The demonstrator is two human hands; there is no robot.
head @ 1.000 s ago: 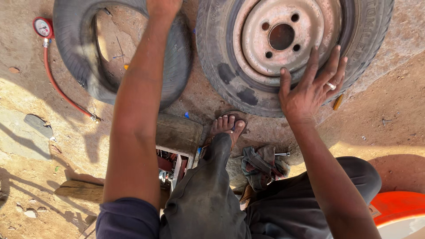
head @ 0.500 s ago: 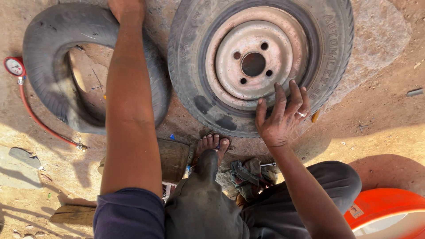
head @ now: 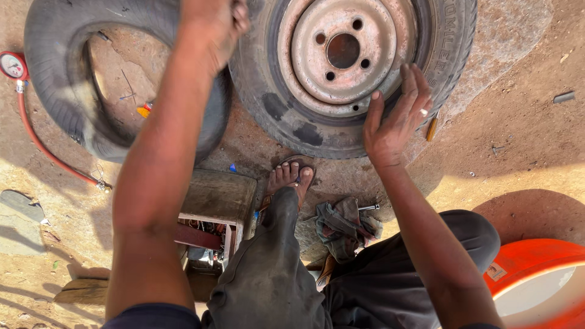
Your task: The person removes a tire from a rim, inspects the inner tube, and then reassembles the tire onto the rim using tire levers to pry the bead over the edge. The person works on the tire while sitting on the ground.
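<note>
Dirt ground (head: 518,140); hands on wheel (head: 341,55): left (head: 213,27) gripping tyre edge, right (head: 396,119) flat; loose tyre (head: 67,79) beside.

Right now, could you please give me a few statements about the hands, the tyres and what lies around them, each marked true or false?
1. The right hand lies flat on the wheel's tyre. True.
2. The steel rim has no tyre on it. False: a tyre surrounds it.
3. The left hand holds the pressure gauge. False: the gauge lies apart, on the ground by the loose tyre.
4. A sandalled foot rests just below the wheel. True.
</note>
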